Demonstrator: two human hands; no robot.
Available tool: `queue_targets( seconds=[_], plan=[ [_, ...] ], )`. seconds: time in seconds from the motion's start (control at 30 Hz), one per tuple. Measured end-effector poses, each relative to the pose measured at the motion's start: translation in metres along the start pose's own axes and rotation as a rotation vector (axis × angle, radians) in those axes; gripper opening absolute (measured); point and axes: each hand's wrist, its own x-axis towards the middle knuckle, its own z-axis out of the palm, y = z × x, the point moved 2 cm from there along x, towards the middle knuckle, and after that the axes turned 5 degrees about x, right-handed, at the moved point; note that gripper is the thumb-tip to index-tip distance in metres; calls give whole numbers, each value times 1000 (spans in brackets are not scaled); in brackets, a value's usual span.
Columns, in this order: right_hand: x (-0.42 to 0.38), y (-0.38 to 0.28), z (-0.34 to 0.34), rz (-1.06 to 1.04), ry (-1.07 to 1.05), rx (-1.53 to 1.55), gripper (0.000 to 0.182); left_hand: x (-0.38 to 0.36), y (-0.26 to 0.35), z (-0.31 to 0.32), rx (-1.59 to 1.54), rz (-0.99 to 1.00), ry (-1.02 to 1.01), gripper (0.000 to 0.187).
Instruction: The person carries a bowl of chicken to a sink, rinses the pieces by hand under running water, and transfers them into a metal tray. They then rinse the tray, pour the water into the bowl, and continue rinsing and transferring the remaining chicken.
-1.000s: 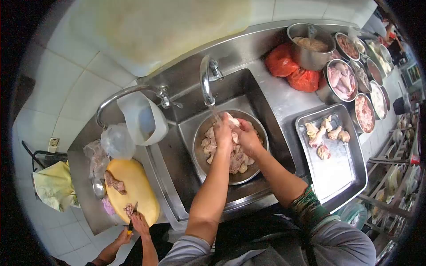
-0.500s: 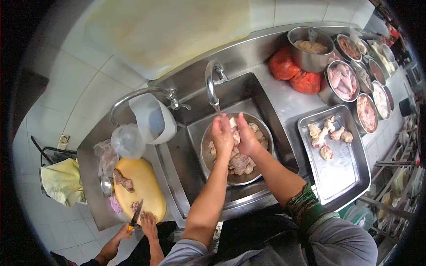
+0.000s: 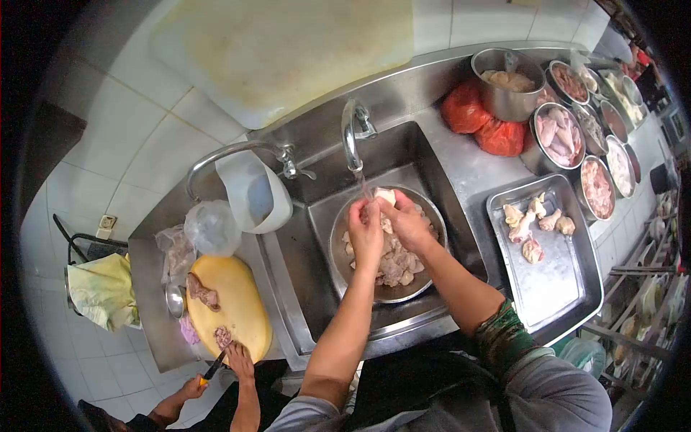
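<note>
- My left hand and right hand: both closed on one chicken piece, under the tap stream for rinsing.
- Bowl beneath: catches runoff.
- Tray, right: holds rinsed pieces.

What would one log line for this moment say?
left hand + right hand: holding chicken piece under tap | over bowl in sink | tray alongside

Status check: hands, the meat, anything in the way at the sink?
Left hand and right hand both grip one chicken piece under the tap stream. More pieces in the bowl below. Nothing blocking; another person's hands cut at the board.
</note>
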Motion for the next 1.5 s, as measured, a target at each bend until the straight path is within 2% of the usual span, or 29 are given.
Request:
queue_targets(
  seconds=[0.1, 0.13, 0.17, 0.27, 0.3, 0.37, 0.47, 0.57, 0.63, 0.7, 0.73, 0.83, 0.87, 0.93, 0.97, 1.03, 1.07, 1.13, 1.17, 1.23, 1.27, 1.37, 1.4, 1.43, 1.47, 1.5],
  plan=[
    [8, 13, 16, 79, 75, 89, 29, 18, 0, 12, -449, -233, -95, 29],
    [11, 14, 21, 118, 79, 129, 28, 27, -9, 14, -473, -332, -93, 36],
    [15, 16, 27, 155, 78, 170, 27, 30, -14, 15, -373, -300, -72, 39],
    [49, 42, 13, -80, 130, 311, 17, 26, -23, 28, -48, -180, -27, 47],
    [48, 32, 20, -143, 137, 357, 12, 16, -23, 29, 83, -129, -36, 51],
    [37, 22, 30, 9, 170, 426, 15, 6, -18, 25, 17, -32, 29, 55],
    [28, 27, 30, 101, 145, 486, 23, 14, -13, 19, -326, -392, 109, 45],
    [4, 5, 41, 196, 120, 624, 23, 37, -14, 0, -360, -382, -113, 39],
    [6, 7, 26, 281, 60, 547, 22, 47, -35, -6, -541, -498, -220, 34],
    [11, 3, 18, 339, -11, 553, 23, 46, -31, -9, -723, -636, -301, 33],
    [14, 5, 15, 320, -52, 571, 24, 41, -37, -6, -814, -662, -276, 35],
    [4, 1, 23, 269, 238, 510, 23, 33, -38, 5, -813, -623, -334, 37],
    [3, 5, 21, 259, 275, 539, 22, 27, -24, 12, -818, -554, -256, 37],
    [9, 9, 16, 228, 338, 591, 20, 23, -16, 21, -780, -515, -236, 36],
    [9, 7, 17, 218, 355, 535, 20, 21, -13, 22, -760, -498, -224, 36],
    [6, 2, 22, 199, 396, 425, 19, 28, 6, 22, -433, -472, -182, 35],
    [12, 8, 20, 88, 320, 260, 19, 32, 10, 21, -269, -461, -160, 35],
    [36, 23, 16, -130, 151, -72, 19, 62, -41, 26, -419, -500, -202, 29],
    [39, 16, 21, -215, 92, -463, 20, 69, -62, 24, -493, -522, -222, 26],
    [49, -14, 34, -389, -46, -1244, 23, 58, -15, 9, -917, -763, -233, 23],
    [51, -24, 32, -380, -26, -1273, 23, 52, -22, 3, -833, -821, -255, 22],
    [53, -25, 19, -314, 24, -1346, 23, 20, -75, -4, -463, -807, -492, 28],
    [51, -19, 5, -278, 50, -1366, 21, 10, -102, -3, -154, -702, -563, 26],
    [50, -15, -8, -249, 77, -1389, 20, -5, -141, 1, 156, -592, -733, 30],
    [49, -15, -17, -333, 200, -1270, 22, -24, -150, 4, 454, -372, -835, 39],
    [45, -23, -22, -341, 225, -1214, 21, -43, -158, 7, 756, -138, -888, 51]
  ],
)
